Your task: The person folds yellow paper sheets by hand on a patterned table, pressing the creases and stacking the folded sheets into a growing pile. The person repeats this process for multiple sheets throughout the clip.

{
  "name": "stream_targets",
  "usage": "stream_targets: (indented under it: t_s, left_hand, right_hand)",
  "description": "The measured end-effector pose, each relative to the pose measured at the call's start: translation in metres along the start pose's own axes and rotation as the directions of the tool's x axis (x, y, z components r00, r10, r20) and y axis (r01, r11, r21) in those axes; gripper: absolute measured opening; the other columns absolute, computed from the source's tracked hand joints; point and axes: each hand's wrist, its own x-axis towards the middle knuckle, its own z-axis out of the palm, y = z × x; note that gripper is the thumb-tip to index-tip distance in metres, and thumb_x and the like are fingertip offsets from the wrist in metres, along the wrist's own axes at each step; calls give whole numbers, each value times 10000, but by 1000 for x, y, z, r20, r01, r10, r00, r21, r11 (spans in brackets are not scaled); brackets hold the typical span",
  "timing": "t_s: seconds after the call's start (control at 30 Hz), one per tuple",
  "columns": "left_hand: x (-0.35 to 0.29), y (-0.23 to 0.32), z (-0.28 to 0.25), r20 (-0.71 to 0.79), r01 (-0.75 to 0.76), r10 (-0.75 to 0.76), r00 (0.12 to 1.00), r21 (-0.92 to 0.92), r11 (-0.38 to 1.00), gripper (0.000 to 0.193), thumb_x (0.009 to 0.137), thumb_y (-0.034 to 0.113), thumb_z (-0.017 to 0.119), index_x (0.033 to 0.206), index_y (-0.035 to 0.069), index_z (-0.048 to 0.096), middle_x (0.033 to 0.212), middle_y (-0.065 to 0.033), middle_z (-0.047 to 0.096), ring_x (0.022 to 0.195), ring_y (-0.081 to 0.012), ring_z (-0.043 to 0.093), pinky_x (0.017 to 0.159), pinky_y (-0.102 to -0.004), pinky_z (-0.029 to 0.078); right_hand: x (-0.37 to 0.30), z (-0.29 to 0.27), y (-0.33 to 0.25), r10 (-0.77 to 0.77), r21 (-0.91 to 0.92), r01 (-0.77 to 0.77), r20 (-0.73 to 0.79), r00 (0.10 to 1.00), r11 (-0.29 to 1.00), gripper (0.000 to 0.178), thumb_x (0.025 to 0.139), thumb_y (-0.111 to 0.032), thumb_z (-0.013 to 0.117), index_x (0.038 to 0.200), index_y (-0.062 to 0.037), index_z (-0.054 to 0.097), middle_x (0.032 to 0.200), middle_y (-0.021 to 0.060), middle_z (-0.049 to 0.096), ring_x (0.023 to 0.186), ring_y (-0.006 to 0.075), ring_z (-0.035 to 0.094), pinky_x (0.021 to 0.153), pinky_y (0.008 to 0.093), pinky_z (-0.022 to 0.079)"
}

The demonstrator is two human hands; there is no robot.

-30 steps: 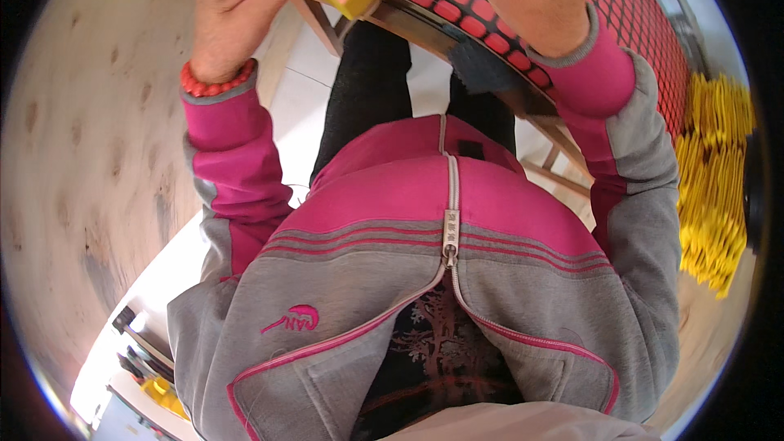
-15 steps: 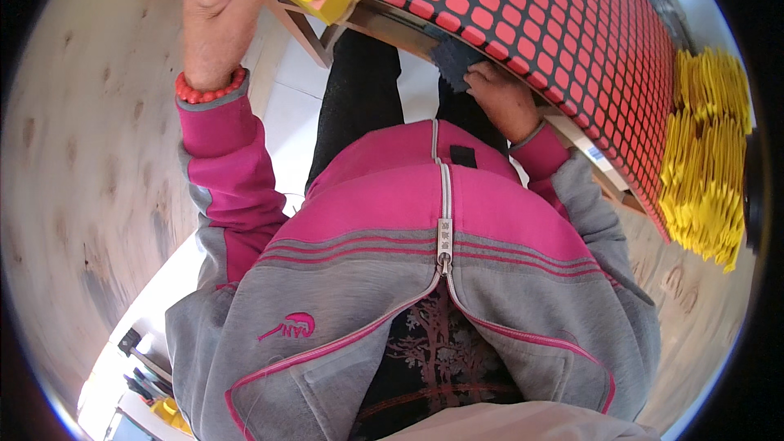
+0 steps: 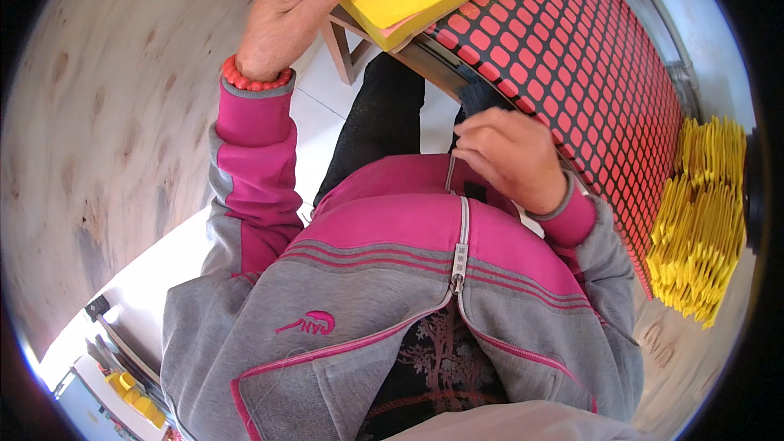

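Note:
At the table's near edge lies a stack of yellow paper sheets [image 3: 425,8], with a pinkish layer showing along its front corner. My left hand [image 3: 298,12], with a red bead bracelet at the wrist, grips the near left corner of the top yellow sheet between thumb and forefinger; that sheet is slightly lifted. My right hand [image 3: 514,155] is held above my lap with its fingers curled; whatever may be inside them is hidden. Just beyond it, a dark cloth [image 3: 480,98] hangs at the table edge.
A red-and-black patterned cover [image 3: 563,49] spreads over the tabletop. Bundles of folded yellow paper pieces [image 3: 698,220] stand at the right. A wooden table leg [image 3: 339,53] rises beside my knee. Wood-grain board [image 3: 106,114] fills the left side.
My right hand has drawn back from the dark cloth toward my body, its fingers curling. The top yellow sheet's edge has come up under my left hand. The whole view has shifted.

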Motion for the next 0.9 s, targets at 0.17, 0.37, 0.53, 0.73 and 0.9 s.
stream_targets:
  t_s: [0.17,0.37,0.53,0.73,0.9]
  left_hand:
    - [4,5,-1,35,17,-17,999,-5,1000,266,1056,12,474,1151,0,722,1094,-29,668,1039,-115,600,947,-240,441]
    - [2,9,0,7,74,-73,997,-133,988,192,978,-11,575,1102,7,721,972,-25,664,923,-125,592,860,-273,447]
    - [4,8,2,-9,9,-10,1000,-127,992,199,983,-21,542,1086,-3,711,880,-17,629,816,-101,569,729,-239,436]
    - [5,11,1,-10,3,-4,1000,-85,996,202,985,-20,539,1087,-2,712,913,-22,659,817,-96,582,733,-240,442]
    - [5,13,1,4,26,-25,1000,-114,993,191,992,-5,549,1096,-5,710,917,-18,660,826,-92,582,743,-237,444]
  right_hand:
    - [90,-37,-1,-148,-60,144,-62,987,988,251,786,-31,802,1013,-39,696,1018,117,716,911,305,705,759,349,569]
    - [127,-18,11,-258,-85,246,-214,942,966,262,791,-129,782,1024,-82,671,965,65,663,873,279,672,743,381,544]
    - [133,-12,16,-316,-146,292,-193,929,945,206,814,-140,758,992,-79,676,947,63,651,872,273,669,727,379,542]
    - [141,-12,25,-263,-131,244,-145,954,961,93,862,-134,702,927,-82,662,901,65,641,833,283,661,712,380,538]
    - [140,-10,26,-199,-30,197,-179,964,980,79,876,-113,687,934,-71,654,894,92,641,824,309,655,715,395,528]
